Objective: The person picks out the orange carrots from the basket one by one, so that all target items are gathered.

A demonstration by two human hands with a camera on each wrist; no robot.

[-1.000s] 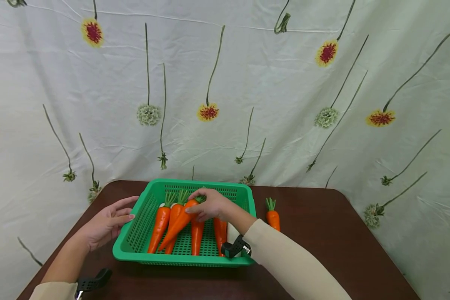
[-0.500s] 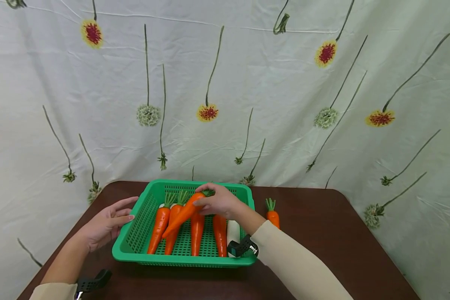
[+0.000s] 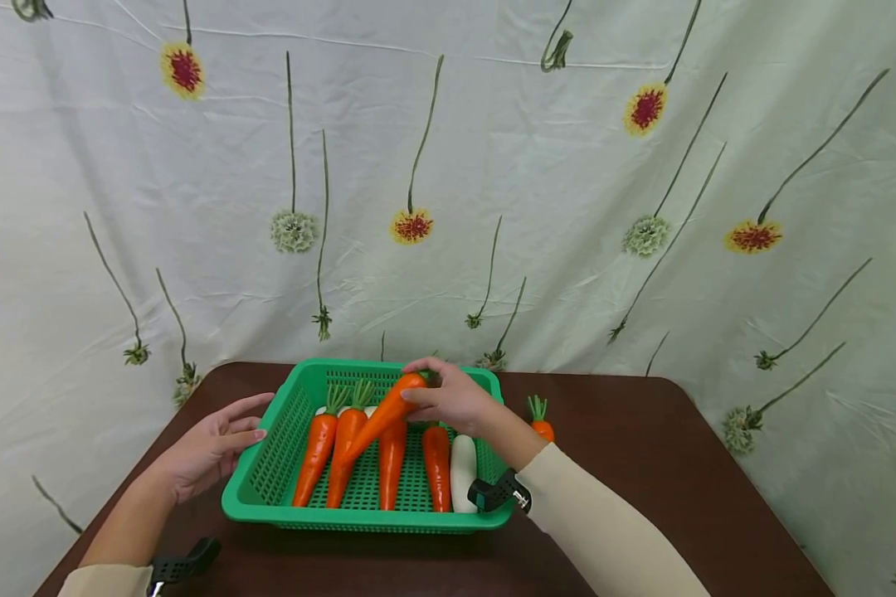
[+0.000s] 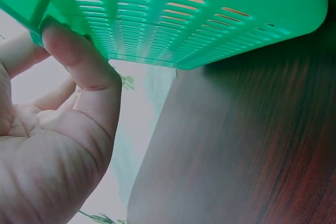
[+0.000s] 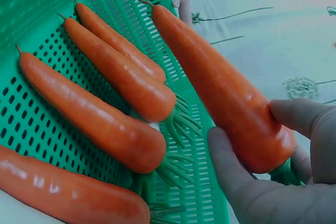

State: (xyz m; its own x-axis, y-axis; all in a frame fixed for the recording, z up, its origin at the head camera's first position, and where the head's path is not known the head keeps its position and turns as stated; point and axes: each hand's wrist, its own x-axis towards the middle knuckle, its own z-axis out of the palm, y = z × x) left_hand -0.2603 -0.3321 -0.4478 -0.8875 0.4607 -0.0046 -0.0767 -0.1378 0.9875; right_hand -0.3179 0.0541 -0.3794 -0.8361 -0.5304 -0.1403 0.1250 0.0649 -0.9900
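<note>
My right hand (image 3: 454,400) grips an orange carrot (image 3: 385,417) near its green top, tilted with the tip down to the left, above the green basket (image 3: 366,519). The right wrist view shows the thumb and fingers around the thick end of this carrot (image 5: 220,82). At the basket's left rim, my left hand (image 3: 211,450) holds on, the thumb (image 4: 71,51) bent against the edge in the left wrist view. Several other carrots (image 3: 317,456) lie side by side in the basket, tops toward the back. A long white vegetable (image 3: 464,473) lies at its right end.
Another carrot (image 3: 542,429) lies on the dark brown table (image 3: 642,464) right of the basket, partly hidden by my right arm. Behind the table hangs a white flower-printed cloth (image 3: 552,166). White pieces (image 3: 370,410) show behind the carrots' tops.
My right hand has moved right and up with the carrot, which has lifted off the others and stands steeper. More of the white vegetable shows. The left hand stays at the rim.
</note>
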